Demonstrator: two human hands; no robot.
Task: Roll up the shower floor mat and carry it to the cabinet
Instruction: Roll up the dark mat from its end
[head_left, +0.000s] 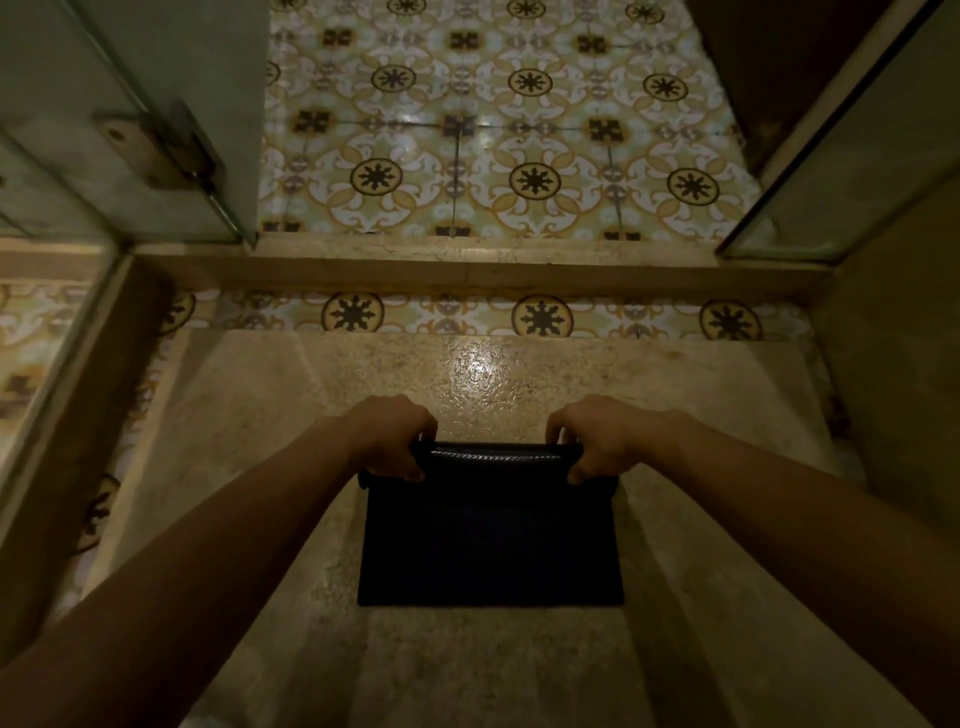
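Observation:
A dark, nearly black shower mat (491, 540) lies on the beige speckled shower floor (311, 467) in the lower middle of the head view. Its far edge is curled over into a thin roll between my hands. My left hand (395, 436) grips the left end of that roll, fingers wrapped over it. My right hand (597, 439) grips the right end the same way. The near part of the mat lies flat. No cabinet is in view.
A raised stone threshold (467, 265) crosses the view beyond the shower floor, with patterned yellow tiles (493, 130) past it. A glass door with a metal hinge (171, 150) stands at the left and a glass panel (857, 156) at the right.

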